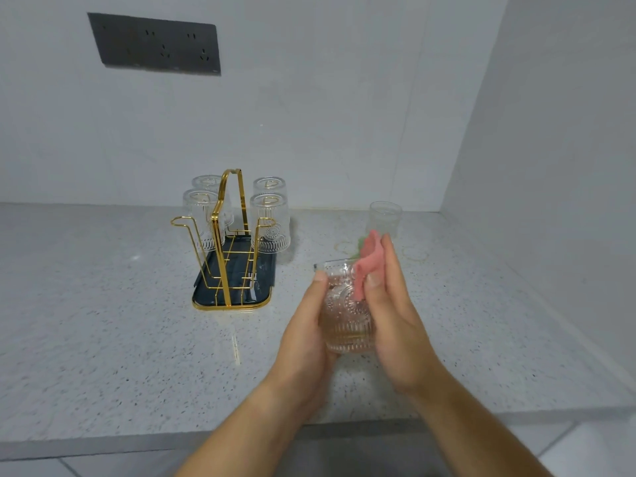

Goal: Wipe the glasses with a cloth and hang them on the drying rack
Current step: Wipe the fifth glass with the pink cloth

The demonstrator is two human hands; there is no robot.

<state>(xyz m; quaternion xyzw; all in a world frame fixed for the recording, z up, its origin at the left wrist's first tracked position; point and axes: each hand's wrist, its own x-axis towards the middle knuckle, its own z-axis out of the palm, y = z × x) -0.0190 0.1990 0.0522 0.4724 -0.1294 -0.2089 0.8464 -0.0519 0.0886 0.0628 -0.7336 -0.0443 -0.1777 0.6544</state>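
My left hand [306,325] grips a clear embossed glass [347,311] from its left side, holding it upright above the counter. My right hand [395,315] presses a pink cloth [370,259] against the glass's right side and rim; a bit of green shows behind the cloth. The gold wire drying rack [227,242] stands on a dark tray [265,270] to the left, with several glasses hung upside down on its rear pegs. Its two front pegs are bare. Another glass [385,218] stands upright on the counter behind my hands.
The speckled counter [103,321] runs to a front edge near the bottom. A white wall rises behind it, and a side wall closes the right. A dark socket panel [155,44] sits high on the back wall.
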